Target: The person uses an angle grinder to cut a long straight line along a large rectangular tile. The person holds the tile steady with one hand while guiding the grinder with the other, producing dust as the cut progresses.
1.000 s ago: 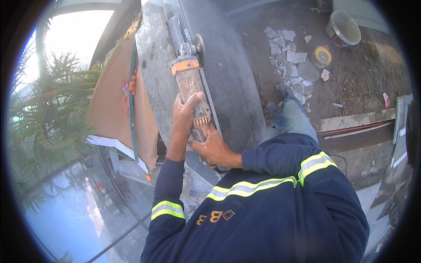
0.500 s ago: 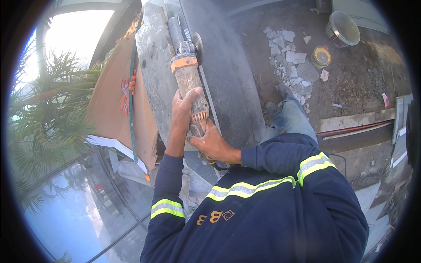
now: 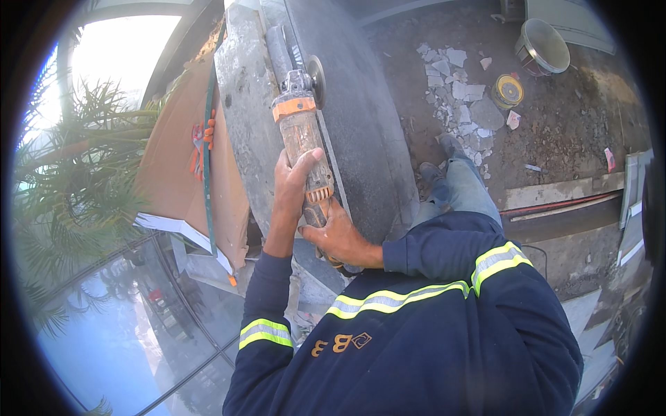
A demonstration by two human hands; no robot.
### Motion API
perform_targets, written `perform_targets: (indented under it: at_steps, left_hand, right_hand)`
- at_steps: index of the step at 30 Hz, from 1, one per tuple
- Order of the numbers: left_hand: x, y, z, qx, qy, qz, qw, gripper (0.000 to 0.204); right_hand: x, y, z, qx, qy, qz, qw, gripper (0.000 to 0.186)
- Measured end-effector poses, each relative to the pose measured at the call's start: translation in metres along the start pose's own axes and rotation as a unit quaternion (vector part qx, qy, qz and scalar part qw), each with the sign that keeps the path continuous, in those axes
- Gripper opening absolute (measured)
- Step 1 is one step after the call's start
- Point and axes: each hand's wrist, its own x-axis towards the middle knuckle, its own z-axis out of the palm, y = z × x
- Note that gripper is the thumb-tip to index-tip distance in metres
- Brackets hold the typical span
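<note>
Grey slab (image 3: 368, 139); grinder (image 3: 301, 132) lengthwise, disc (image 3: 317, 82) fwd; L fingers (image 3: 307, 162), R fingers (image 3: 320, 236) clamped round it.

Principal support: a large, dusty, dark-grey slab (image 3: 368, 152). A straight, narrow, pale strip (image 3: 329, 147) runs lengthwise along it; whether loose or fixed cannot be told. Right of the slab, brown bare-earth ground (image 3: 579, 142) carries scattered, flat, white broken fragments (image 3: 455, 88); farther right of the slab sit a round yellow object (image 3: 508, 91) and an open, round, off-white bucket (image 3: 531, 59). Left of the slab, a flat brown cardboard sheet (image 3: 170, 163) bears a long dark-green strip (image 3: 209, 177) and an orange glove-like item (image 3: 197, 156).
</note>
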Motion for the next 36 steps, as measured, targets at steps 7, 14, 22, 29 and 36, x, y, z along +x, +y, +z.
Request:
perform_targets:
  at_steps: [7, 14, 22, 29, 36]
  left_hand:
    - [0.005, 0.001, 0.0, -0.004, -0.002, 0.001, 1.0, 0.056]
    - [0.01, -0.002, -0.002, -0.007, -0.001, -0.001, 1.0, 0.056]
    - [-0.003, -0.006, -0.002, 0.017, 0.007, 0.002, 1.0, 0.06]
    - [-0.013, 0.005, 0.004, 0.01, 0.01, 0.007, 1.0, 0.057]
    - [-0.008, 0.021, 0.022, -0.061, -0.007, 0.069, 0.996, 0.051]
  right_hand:
    - [0.009, 0.008, 0.0, 0.001, 0.019, -0.058, 0.998, 0.07]
    - [0.011, 0.003, -0.003, -0.03, 0.016, -0.07, 0.997, 0.073]
    - [-0.007, -0.005, -0.003, 0.018, -0.011, 0.013, 1.0, 0.067]
    - [-0.011, -0.003, 0.001, -0.013, 0.012, -0.031, 0.999, 0.069]
    - [-0.013, -0.027, -0.013, -0.045, 0.023, -0.099, 0.994, 0.078]
